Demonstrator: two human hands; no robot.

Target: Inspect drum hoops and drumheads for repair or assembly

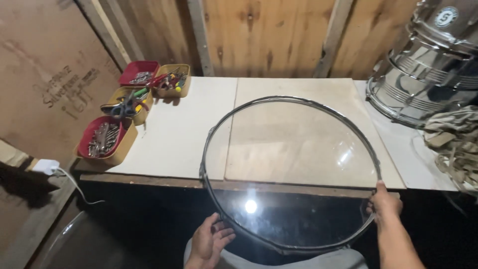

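A large round clear drumhead with a dark metal hoop (214, 129) is held up over the front edge of the pale workbench (184, 134). My right hand (384, 203) grips the hoop at its lower right rim. My left hand (211, 241) is under the lower left rim, palm up, fingers apart and touching the hoop from below. The clear film reflects a light spot near its bottom.
Several small trays of tools and metal hardware (107, 139) sit at the bench's left end. Shiny metal drum shells (423, 69) and a pile of tan strap (455, 144) occupy the right. A white plug and cable (47, 167) lie at the left. Wooden wall behind.
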